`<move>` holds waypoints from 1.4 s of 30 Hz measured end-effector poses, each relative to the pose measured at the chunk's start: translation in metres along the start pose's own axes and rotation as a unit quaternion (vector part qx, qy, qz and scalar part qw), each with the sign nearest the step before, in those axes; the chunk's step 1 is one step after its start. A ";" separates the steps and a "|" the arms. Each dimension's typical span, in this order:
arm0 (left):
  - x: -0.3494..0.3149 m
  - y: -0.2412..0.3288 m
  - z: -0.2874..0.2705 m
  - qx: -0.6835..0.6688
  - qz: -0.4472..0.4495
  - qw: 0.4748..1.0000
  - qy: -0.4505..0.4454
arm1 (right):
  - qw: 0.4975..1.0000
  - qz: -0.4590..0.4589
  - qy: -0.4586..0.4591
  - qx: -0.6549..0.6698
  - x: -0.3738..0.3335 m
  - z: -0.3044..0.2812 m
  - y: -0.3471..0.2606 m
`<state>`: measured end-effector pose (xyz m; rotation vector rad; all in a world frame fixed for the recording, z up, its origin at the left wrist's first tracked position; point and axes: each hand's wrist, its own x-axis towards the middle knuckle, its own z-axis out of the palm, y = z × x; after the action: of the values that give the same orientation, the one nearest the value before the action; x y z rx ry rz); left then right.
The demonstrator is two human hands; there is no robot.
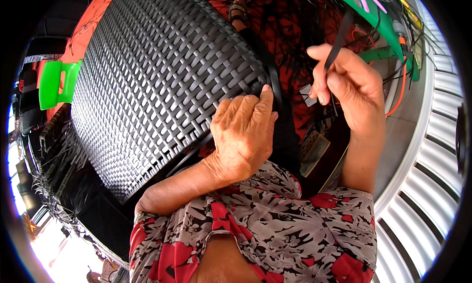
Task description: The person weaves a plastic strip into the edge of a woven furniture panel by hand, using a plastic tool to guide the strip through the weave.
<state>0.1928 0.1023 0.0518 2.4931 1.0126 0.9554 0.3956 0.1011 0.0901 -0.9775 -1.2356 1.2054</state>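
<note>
Head view looks down on a grey woven panel [157,81] that fills the left and middle of the scene, tilted so its far end rises toward the top. The left hand [244,135] rests on the panel's near right edge, fingers curled down against the weave and thumb pointing up along the dark rim; whether it pinches anything under the palm cannot be told. The right hand [346,88] is raised to the right, well apart from the panel, its thumb and fingers closed on a thin black strip [339,39] that runs up and away from the grip toward the far right, with a shorter end hanging below the fingers. Between the two hands lies a dark gap with red floor [295,51] beyond it, strewn with loose black strands. A sandalled foot [238,12] shows at the far edge, just past the panel. Far right, a green frame [378,24] carries tangled wires and an orange cable [403,86]. A corrugated metal wall [427,184] curves down the right side. On the far left stands a green plastic chair [56,83], with more dark woven pieces [59,150] below it. The person's patterned red, grey and black sleeves fill the near edge.
</note>
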 end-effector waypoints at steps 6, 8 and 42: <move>-0.004 0.019 -0.001 -0.145 -0.147 0.978 -0.037 | 0.998 -0.009 -0.063 -0.011 0.024 0.001 -0.010; -0.010 0.021 0.010 -0.200 -0.155 0.966 -0.049 | 0.991 -0.049 -0.103 -0.065 0.032 0.004 -0.012; -0.025 0.028 0.002 -0.799 -0.391 0.451 0.068 | 0.964 0.094 -0.154 -0.196 0.039 0.039 -0.003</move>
<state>0.1953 0.0644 0.0516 0.2439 0.5075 0.9091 0.3546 0.1362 0.1038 -1.2507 -1.7033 1.3218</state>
